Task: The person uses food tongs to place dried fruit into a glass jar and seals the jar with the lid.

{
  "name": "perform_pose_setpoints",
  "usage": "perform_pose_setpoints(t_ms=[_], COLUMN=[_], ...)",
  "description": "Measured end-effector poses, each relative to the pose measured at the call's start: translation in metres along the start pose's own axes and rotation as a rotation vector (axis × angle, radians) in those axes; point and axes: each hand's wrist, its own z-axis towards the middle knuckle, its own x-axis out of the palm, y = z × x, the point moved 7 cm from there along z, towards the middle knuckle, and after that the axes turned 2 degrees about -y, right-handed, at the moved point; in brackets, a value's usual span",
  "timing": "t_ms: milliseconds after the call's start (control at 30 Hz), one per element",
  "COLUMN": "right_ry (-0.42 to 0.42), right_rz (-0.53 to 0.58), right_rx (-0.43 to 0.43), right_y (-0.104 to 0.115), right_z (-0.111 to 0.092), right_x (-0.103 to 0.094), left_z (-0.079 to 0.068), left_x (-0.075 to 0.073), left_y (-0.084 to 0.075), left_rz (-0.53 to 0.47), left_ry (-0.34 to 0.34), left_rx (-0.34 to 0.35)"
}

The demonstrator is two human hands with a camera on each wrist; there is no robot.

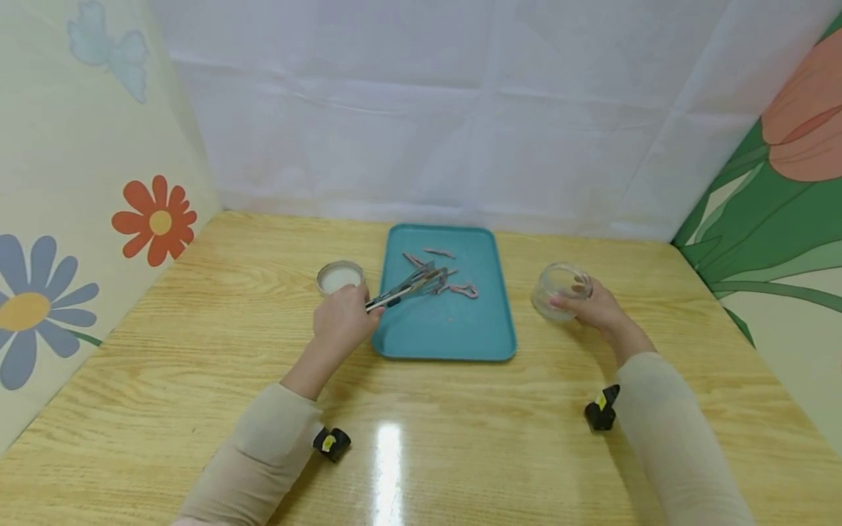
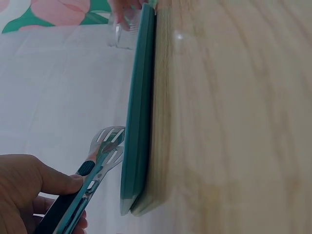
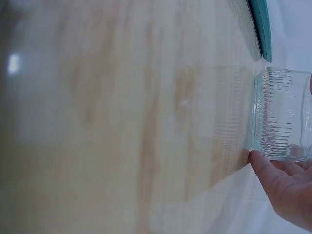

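My left hand (image 1: 342, 315) grips a pair of metal tongs (image 1: 397, 294) with dark handle grips, thumb on top. Their slotted heads (image 2: 108, 139) stand apart and reach over a blue-green tray (image 1: 447, 340). Several thin pinkish strips (image 1: 439, 253) lie on that tray, some of them around the tong tips. To the right of the tray, my right hand (image 1: 597, 305) holds a clear glass jar (image 1: 547, 301) from its right side. In the right wrist view the ribbed jar (image 3: 278, 114) stands upright on the table, with a fingertip low at its base.
Just beyond my left hand is a round container (image 1: 340, 275) with a white inside, partly hidden by the hand. The wooden table (image 1: 487, 438) runs back to a white cloth (image 1: 408, 109). Flower-printed panels (image 1: 59, 183) flank both sides. Black wrist devices (image 1: 332, 444) sit by both sleeves.
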Motion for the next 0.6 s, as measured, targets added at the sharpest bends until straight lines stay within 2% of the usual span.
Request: perform_pose_setpoints(t_ms=[600], right_ry=[0.008], right_rz=[-0.004], right_rx=[-0.007], right_y=[0.0019], right_z=[-0.0007], right_x=[-0.0003], left_z=[-0.0013], left_x=[0.0007], left_y=[-0.0035], left_rz=[0.042], left_ry=[0.017], left_rx=[0.018])
